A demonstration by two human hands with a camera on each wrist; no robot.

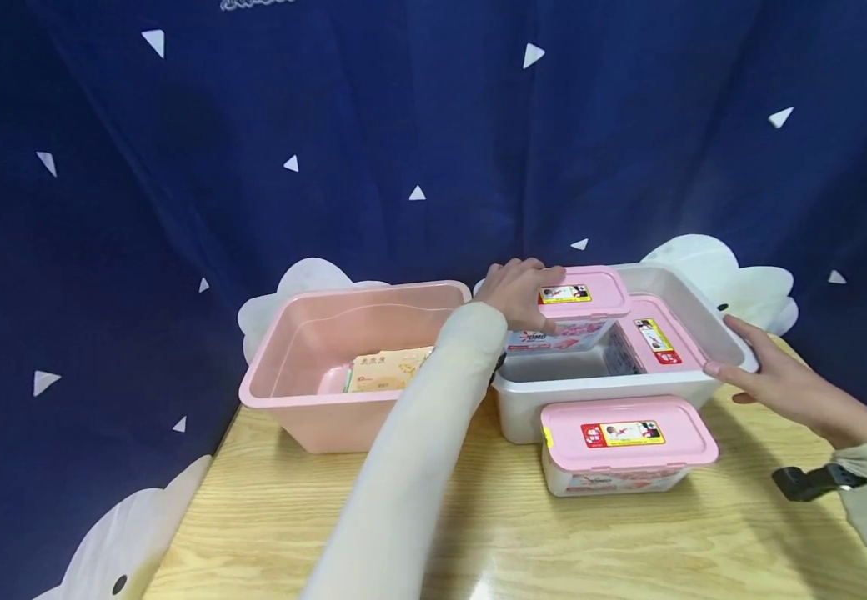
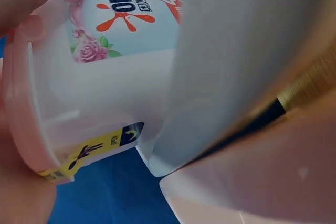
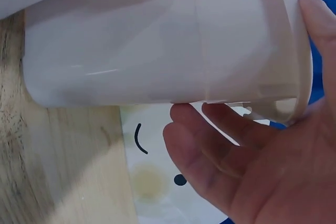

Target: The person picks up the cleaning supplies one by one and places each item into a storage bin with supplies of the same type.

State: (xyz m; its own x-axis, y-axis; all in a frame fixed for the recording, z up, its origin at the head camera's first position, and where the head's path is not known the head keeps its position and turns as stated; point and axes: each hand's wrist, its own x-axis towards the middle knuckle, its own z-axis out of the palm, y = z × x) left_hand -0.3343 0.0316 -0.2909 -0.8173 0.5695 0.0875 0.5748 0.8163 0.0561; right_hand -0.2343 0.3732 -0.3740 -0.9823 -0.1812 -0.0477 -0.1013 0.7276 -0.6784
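My left hand (image 1: 519, 293) grips a pink-lidded OMO laundry detergent box (image 1: 602, 290), fingers over the lid's left end. That box is at the left rear of a white plastic bin (image 1: 538, 404), tilted in the left wrist view with its OMO label (image 2: 123, 6) showing. Inside the bin, on the right, sits a second pink-lidded box (image 1: 684, 337). The bin's right rim is held by my right hand (image 1: 786, 383); in the right wrist view the thumb and fingers (image 3: 194, 145) lie on opposite sides of the rim. Part of the gripped box is hidden by the hand.
A third pink-lidded box (image 1: 628, 454) stands on the wooden table (image 1: 268, 517) against the bin's front. Left of the bin is a pink bin (image 1: 313, 417) with light-brown printed packs (image 1: 381, 372) inside. A dark blue curtain (image 1: 373, 108) hangs behind.
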